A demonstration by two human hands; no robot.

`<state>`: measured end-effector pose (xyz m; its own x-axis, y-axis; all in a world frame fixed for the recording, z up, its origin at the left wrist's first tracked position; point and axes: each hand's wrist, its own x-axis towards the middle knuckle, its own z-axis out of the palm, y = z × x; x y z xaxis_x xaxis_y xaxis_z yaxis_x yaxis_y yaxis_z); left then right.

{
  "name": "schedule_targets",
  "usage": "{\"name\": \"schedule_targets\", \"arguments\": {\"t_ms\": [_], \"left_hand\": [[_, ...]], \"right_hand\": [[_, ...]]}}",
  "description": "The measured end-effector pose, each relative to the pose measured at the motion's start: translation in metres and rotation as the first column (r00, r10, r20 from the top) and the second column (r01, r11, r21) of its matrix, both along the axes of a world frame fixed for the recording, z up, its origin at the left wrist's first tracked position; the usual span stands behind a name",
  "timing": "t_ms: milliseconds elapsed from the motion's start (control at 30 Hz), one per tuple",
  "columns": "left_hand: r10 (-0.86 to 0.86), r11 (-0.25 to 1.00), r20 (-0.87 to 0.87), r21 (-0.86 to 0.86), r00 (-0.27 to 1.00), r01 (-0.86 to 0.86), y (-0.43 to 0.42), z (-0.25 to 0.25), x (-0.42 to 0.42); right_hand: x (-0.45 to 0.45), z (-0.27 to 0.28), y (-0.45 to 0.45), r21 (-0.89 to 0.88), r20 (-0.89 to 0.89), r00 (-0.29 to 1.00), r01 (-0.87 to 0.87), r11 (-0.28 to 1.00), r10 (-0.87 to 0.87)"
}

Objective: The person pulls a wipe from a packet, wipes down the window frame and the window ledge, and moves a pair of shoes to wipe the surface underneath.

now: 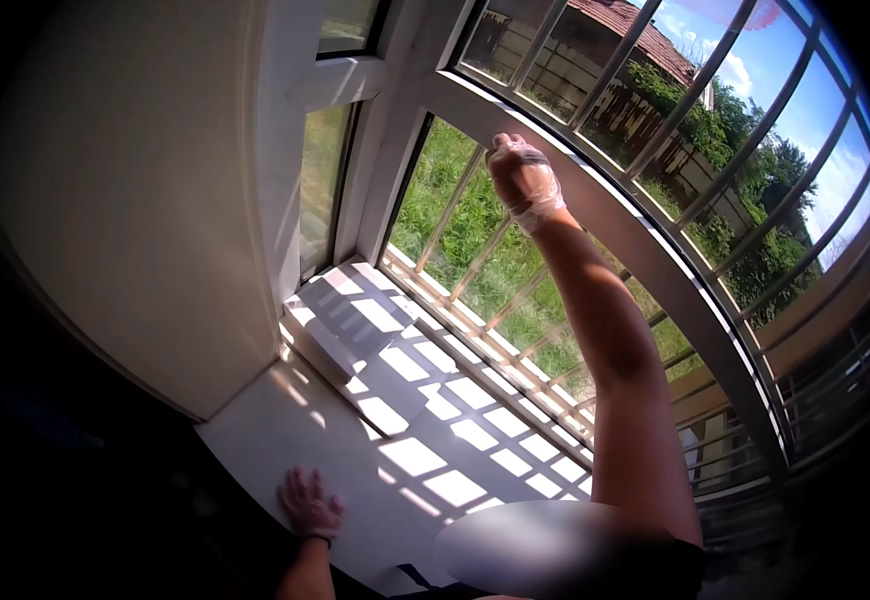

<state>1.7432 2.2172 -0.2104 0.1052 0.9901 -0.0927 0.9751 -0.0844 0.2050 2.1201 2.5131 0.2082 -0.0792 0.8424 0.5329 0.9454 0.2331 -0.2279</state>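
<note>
On one sill [285,410], left hand [312,508] splayed open — by one crossbar [627,205], right fist [525,180], contents unclear

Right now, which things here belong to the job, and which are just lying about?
Part of the job, it seems:
right hand, raised by the window frame
its clear glove
left hand, at the sill

Just around:
pale boxy thing on the sill, untouched
grass and fence outside

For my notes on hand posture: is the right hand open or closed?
Closed: the right hand is curled like a fist before the window crossbar. Whether it grips something, I cannot tell.
</note>
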Motion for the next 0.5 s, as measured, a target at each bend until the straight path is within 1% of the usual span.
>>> {"name": "schedule_targets", "arguments": {"t_ms": [33,67,100,133,167,200,233,267,300,333,367,400,433,467,500], "left_hand": [[0.003,1.0,0.008,0.003,1.0,-0.003,0.001,0.003,0.0],[0.002,1.0,0.019,-0.009,1.0,-0.002,0.002,0.007,-0.001],[0.003,1.0,0.029,-0.02,1.0,-0.002,-0.001,0.009,-0.002],[0.001,1.0,0.031,0.012,1.0,-0.001,-0.002,0.006,-0.002],[0.008,1.0,0.033,0.013,0.999,-0.009,-0.001,0.009,-0.002],[0.014,1.0,0.035,0.003,0.999,-0.014,0.0,0.014,-0.001],[0.015,1.0,0.035,-0.01,0.999,-0.015,-0.001,0.018,-0.001],[0.013,1.0,0.037,-0.013,0.999,-0.013,-0.005,0.018,-0.001],[0.022,1.0,0.027,-0.018,0.999,-0.022,-0.005,0.017,-0.002],[0.005,1.0,0.019,-0.016,1.0,-0.005,0.0,0.017,0.0],[0.003,0.999,0.025,-0.037,1.0,-0.002,0.001,0.019,0.001],[-0.01,1.0,0.023,-0.018,1.0,0.011,0.0,0.018,0.002],[-0.001,1.0,0.021,0.001,1.0,0.001,0.0,0.017,0.003],[-0.015,1.0,0.02,0.0,1.0,0.015,0.0,0.021,0.002],[0.002,0.999,0.006,-0.053,1.0,-0.002,0.001,0.026,0.003]], "right_hand": [[0.022,-0.004,-0.042,-0.05,-0.217,0.976,-0.017,0.999,0.006],[0.041,-0.005,-0.084,-0.029,-0.194,0.979,0.051,0.998,-0.056],[0.052,-0.004,-0.133,-0.085,-0.401,0.914,0.028,0.996,-0.06],[0.095,-0.018,-0.163,-0.027,-0.199,0.963,0.18,0.983,-0.182],[0.105,-0.009,-0.2,0.113,0.295,0.928,0.202,0.973,-0.227],[0.124,-0.011,-0.229,0.092,0.131,0.977,0.156,0.983,-0.167],[0.142,-0.014,-0.246,0.076,-0.04,0.993,0.112,0.991,-0.109],[0.133,-0.001,-0.256,0.128,0.224,0.961,0.134,0.983,-0.16],[0.122,0.013,-0.273,0.188,0.469,0.852,0.163,0.969,-0.234],[0.125,0.016,-0.274,0.304,0.469,0.86,0.054,0.951,-0.199],[0.137,0.013,-0.271,0.359,0.268,0.942,0.096,0.928,-0.201],[0.114,0.031,-0.267,0.398,0.348,0.908,0.082,0.914,-0.233],[0.128,0.031,-0.259,0.318,0.237,0.944,0.148,0.936,-0.229],[0.128,0.031,-0.248,0.304,0.167,0.963,0.156,0.94,-0.214],[0.153,0.015,-0.227,0.264,-0.073,0.995,0.083,0.961,-0.066]]}}
